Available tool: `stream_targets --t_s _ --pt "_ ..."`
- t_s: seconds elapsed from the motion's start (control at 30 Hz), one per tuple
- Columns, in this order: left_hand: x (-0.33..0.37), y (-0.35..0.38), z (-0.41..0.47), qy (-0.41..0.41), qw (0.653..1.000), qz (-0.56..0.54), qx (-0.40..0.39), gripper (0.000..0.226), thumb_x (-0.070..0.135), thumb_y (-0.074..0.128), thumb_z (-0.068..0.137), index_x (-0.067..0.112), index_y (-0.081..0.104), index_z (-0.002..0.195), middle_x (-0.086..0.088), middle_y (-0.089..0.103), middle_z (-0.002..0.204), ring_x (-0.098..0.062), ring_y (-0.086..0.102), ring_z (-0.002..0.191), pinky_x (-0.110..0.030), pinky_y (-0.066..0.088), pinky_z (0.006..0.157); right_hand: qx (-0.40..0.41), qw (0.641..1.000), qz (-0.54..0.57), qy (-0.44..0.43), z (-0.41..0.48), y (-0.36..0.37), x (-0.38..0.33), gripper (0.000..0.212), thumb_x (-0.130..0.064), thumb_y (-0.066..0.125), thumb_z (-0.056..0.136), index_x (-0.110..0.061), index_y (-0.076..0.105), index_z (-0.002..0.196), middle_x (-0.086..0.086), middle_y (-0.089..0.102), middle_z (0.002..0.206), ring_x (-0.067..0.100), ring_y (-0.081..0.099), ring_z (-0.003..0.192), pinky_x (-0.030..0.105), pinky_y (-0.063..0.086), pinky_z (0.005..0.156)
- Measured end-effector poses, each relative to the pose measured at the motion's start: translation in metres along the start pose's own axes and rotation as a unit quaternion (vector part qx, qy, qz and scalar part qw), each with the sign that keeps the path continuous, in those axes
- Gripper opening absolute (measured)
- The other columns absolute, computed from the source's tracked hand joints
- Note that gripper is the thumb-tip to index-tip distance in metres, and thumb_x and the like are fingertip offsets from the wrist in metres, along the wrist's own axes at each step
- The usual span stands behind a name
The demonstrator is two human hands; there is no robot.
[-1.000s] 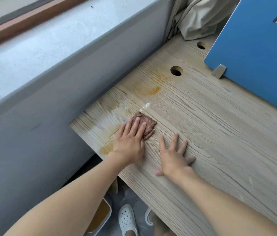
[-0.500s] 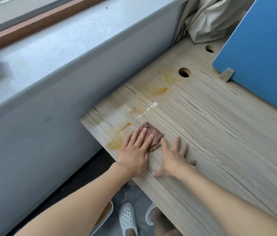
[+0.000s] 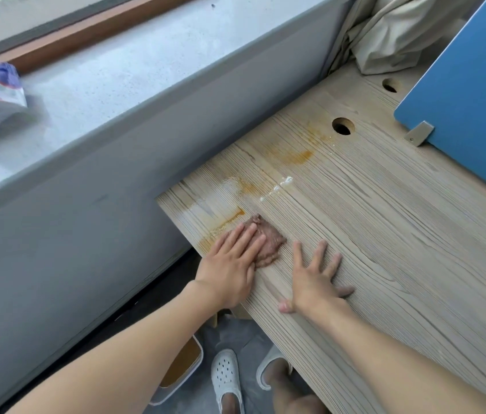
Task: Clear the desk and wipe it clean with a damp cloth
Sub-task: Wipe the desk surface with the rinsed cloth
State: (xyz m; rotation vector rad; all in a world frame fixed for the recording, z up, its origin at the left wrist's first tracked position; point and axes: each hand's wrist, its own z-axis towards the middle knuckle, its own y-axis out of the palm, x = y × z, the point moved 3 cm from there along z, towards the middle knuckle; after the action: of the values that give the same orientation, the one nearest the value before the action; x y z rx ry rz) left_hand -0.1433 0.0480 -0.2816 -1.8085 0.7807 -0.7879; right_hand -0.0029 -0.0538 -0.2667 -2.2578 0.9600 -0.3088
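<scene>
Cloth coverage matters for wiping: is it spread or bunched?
Bunched: the cloth is a small crumpled wad pressed under the flat left hand.

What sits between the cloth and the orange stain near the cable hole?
Nothing solid. The left hand presses the cloth flat near the desk corner; between it and the orange stain lies bare wood with only white specks. The right hand rests beside the cloth, off that path.

Soft bright daylight from the window (image 3: 86, 34), faint shadows, wide-angle bending at edges.
</scene>
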Motion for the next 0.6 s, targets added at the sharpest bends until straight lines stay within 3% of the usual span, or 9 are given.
stream_targets --t_s 0.13,0.3,0.43,0.53,0.6 --pt "-0.003 -0.003 0.006 -0.047 0.998 -0.032 0.001 0.062 0.042 0.013 0.103 0.031 -0.016 0.156 0.001 -0.023 0.163 -0.021 -0.029 0.148 -0.043 -0.012 0.123 -0.006 1.000 -0.003 0.007 0.000 0.001 0.000 0.139 -0.043 0.085 0.075 -0.035 -0.032 0.150 0.018 -0.050 0.148 0.051 -0.034 0.141 0.084 0.015 0.103" --pt "0.005 0.011 -0.024 0.018 1.000 -0.008 -0.008 0.067 0.048 -0.005 0.092 0.033 -0.016 0.156 0.004 -0.024 0.163 -0.019 -0.028 0.148 -0.042 -0.012 0.123 -0.007 1.000 0.006 0.002 -0.001 0.000 0.000 0.138 -0.042 0.084 0.075 -0.037 -0.032 0.150 0.017 -0.049 0.149 0.050 -0.035 0.140 0.084 0.014 0.103" --pt "-0.013 0.002 -0.014 -0.047 0.998 -0.030 0.011 0.064 0.045 0.001 0.095 0.033 -0.014 0.157 0.005 -0.021 0.164 -0.017 -0.028 0.148 -0.041 -0.011 0.123 0.012 1.000 -0.014 -0.003 -0.007 -0.001 0.003 0.136 -0.048 0.083 0.074 -0.033 -0.028 0.152 0.019 -0.040 0.155 0.050 -0.028 0.144 0.079 0.014 0.108" --pt "0.000 0.010 -0.024 -0.046 0.998 -0.034 0.011 0.063 0.043 0.005 0.098 0.033 -0.016 0.156 0.002 -0.023 0.164 -0.021 -0.028 0.148 -0.043 -0.013 0.122 0.075 0.992 -0.096 -0.041 -0.017 0.003 -0.004 0.125 -0.053 0.077 0.080 -0.020 -0.014 0.158 0.018 -0.023 0.163 0.045 -0.019 0.149 0.071 0.008 0.116" --pt "0.003 0.015 -0.035 -0.011 1.000 -0.023 0.005 0.065 0.046 -0.002 0.094 0.035 -0.016 0.156 0.004 -0.023 0.163 -0.019 -0.028 0.148 -0.042 -0.014 0.122 0.064 0.991 -0.095 -0.065 -0.018 0.006 -0.016 0.110 -0.041 0.072 0.089 -0.015 -0.009 0.158 0.014 -0.023 0.164 0.044 -0.018 0.150 0.073 0.010 0.115"
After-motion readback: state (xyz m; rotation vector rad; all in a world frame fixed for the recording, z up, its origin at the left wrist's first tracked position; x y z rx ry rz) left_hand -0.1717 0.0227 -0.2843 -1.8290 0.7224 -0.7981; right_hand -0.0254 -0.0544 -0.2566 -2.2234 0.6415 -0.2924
